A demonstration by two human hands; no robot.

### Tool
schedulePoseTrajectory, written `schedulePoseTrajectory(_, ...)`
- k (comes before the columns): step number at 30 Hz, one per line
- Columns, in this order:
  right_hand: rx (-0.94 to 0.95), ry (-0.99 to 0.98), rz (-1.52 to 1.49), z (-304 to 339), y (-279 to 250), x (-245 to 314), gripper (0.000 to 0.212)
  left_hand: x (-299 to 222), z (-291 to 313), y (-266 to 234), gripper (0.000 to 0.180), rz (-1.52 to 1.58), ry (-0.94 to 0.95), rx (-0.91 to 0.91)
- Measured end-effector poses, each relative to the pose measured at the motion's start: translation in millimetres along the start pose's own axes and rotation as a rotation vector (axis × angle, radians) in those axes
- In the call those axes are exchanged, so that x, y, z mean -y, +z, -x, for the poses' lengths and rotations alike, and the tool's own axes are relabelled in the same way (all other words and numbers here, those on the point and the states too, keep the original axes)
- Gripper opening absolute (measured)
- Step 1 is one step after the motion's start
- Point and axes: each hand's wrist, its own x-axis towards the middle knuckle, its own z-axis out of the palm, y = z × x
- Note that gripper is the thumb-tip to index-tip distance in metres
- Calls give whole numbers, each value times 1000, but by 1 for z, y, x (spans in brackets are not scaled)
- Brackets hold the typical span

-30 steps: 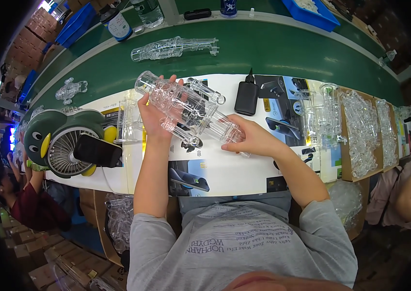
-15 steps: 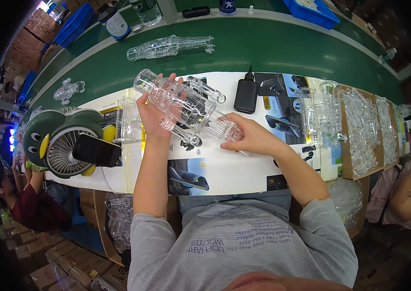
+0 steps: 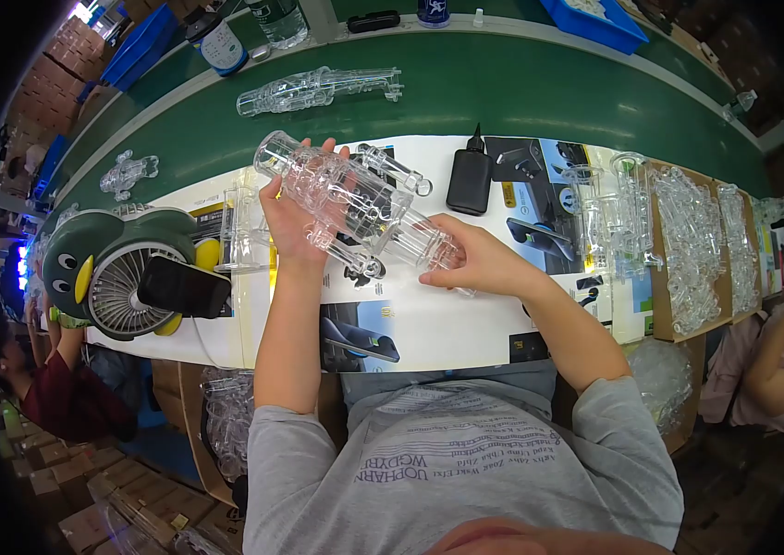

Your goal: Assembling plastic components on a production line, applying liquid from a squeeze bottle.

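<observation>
A clear plastic assembly [image 3: 355, 199], with a wide cylinder at one end and small side tubes, lies tilted between my hands above the paper-covered table. My left hand [image 3: 298, 227] cradles its wide end from beneath, the fingertips showing behind the clear wall. Round the narrower tube at its lower right, the thumb and fingers of my right hand [image 3: 471, 254] are closed. A black squeeze bottle [image 3: 470, 180] with a pointed nozzle stands beyond my right hand. Left of my left hand, more clear tubular parts [image 3: 244, 231] rest on the paper.
A similar clear assembly [image 3: 318, 91] lies on the green belt [image 3: 466, 83], slightly left of centre. At the left is a penguin-shaped fan [image 3: 119, 268] with a black phone [image 3: 184, 287] before it. Clear parts [image 3: 618, 208] and a filled cardboard box [image 3: 688, 250] occupy the right. Other people sit on both sides.
The clear assembly on the green belt has slid slightly left, as has the small clear part at the far left. My hands and the piece they hold are nearly still.
</observation>
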Motion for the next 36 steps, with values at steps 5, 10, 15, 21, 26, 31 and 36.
schedulePoseTrajectory(5, -30, -24, 43, -1, 1, -5, 67, 0, -1, -4, 52, 38, -19, 44)
schedulePoseTrajectory(10, -72, -34, 111, -1, 3, -2, 67, 2, -1, -7, 58, -141, 46, 73)
schedulePoseTrajectory(15, -143, -140, 130, -1, 6, -6, 65, 3, -1, -10, 58, -108, 39, 102)
schedulePoseTrajectory(21, -121, -90, 122, 0, 4, -3, 65, 6, 0, -12, 54, -68, 15, 92)
schedulePoseTrajectory(26, -135, -89, 123, -1, 5, -3, 65, 7, 1, -11, 50, -34, 9, 91)
schedulePoseTrajectory(31, -163, -111, 121, 0, 5, -5, 65, 8, 1, -12, 48, 31, -4, 81)
schedulePoseTrajectory(36, -137, -105, 151, 1, 2, -3, 67, 9, 3, -15, 50, 51, -16, 112)
